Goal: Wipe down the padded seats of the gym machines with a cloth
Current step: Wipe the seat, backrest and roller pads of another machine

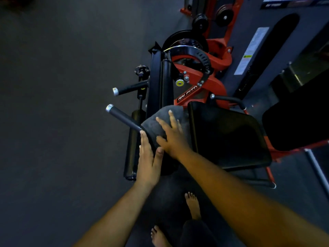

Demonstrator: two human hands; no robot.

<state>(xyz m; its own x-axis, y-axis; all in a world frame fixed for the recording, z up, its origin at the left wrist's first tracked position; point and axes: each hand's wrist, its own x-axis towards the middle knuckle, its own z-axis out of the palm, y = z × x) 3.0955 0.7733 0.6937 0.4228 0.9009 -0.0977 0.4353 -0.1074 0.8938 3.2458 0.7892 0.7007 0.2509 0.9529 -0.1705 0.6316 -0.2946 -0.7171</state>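
Pressing grey cloth point(160, 120) on pad, right hand point(173, 138) flat

Grey cloth point(161, 122) draped over black pad point(166, 164)

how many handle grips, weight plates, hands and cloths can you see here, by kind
handle grips with silver end caps: 3
weight plates: 3
hands: 2, left hand, right hand
grey cloth: 1
total: 9
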